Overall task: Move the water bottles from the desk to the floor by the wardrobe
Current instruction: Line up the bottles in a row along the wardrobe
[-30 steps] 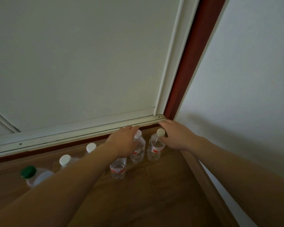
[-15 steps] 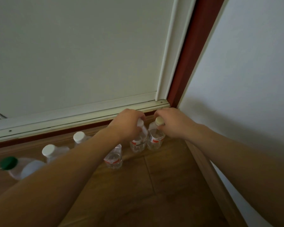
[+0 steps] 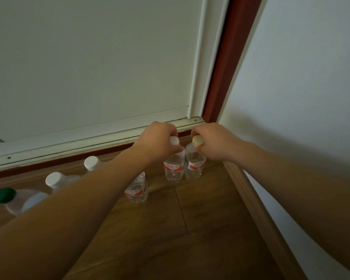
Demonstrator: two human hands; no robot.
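two hands reach down to the floor [image 3: 200, 229] in the corner by the wardrobe [image 3: 89, 67]. the left hand [image 3: 160, 141] has its grip closed around the neck of one small bottle [image 3: 174, 168] with a white cap. the right hand [image 3: 214, 141] has its grip closed around the top of a second small bottle [image 3: 195, 166] with a cream cap. these two bottles stand upright, side by side and touching, close to the wardrobe's bottom rail. both have red and white labels.

a third small bottle [image 3: 136, 188] with the same label stands on the floor just left of them, partly hidden behind the left arm. that makes three small bottles.

further left along the wardrobe there are three more: two with white caps [image 3: 92, 162] [image 3: 54, 179] and one big bottle [image 3: 18, 201] with a green cap. so six bottles show in all, and all are on the floor. a white wall [image 3: 301, 98] is on the right, with a wood strip [image 3: 251, 199] along its bottom.
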